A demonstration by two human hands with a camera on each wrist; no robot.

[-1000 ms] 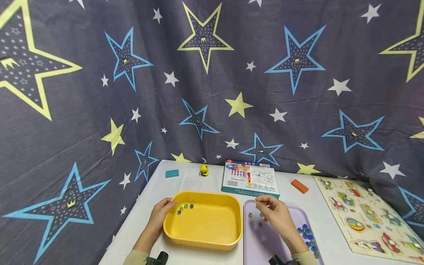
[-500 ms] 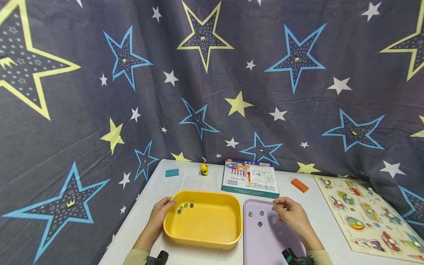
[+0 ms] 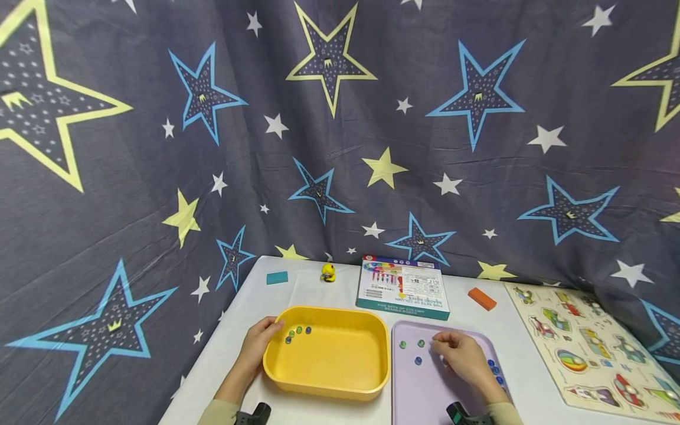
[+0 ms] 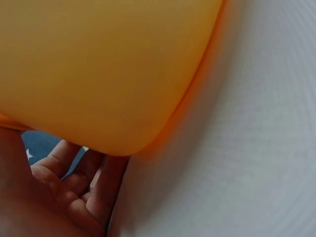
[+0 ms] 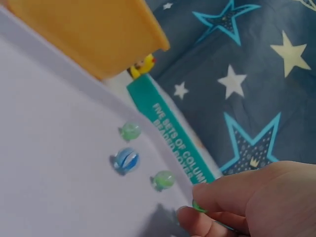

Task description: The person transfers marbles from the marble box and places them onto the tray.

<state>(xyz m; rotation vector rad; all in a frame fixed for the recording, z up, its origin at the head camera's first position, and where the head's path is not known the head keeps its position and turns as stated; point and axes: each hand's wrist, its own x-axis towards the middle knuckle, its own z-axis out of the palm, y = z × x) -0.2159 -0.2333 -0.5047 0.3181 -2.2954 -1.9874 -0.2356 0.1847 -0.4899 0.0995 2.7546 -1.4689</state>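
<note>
My left hand grips the left rim of a yellow tub, thumb over the edge; in the left wrist view the fingers lie against its underside. Several green and blue marbles sit in the tub's far left corner. Over the lilac tray my right hand pinches a green marble between thumb and index finger. Left of those fingertips, two green marbles and a blue marble lie on the tray. Several blue marbles line its right side, partly hidden by my right hand.
Behind the tub and tray lies a flat boxed set. A teal block, a small yellow toy figure and an orange block are at the back. A wooden picture puzzle board lies on the right.
My right hand has moved right across the tray with the green marble, then slightly back left and nearer. The left hand and the tub stay put.
</note>
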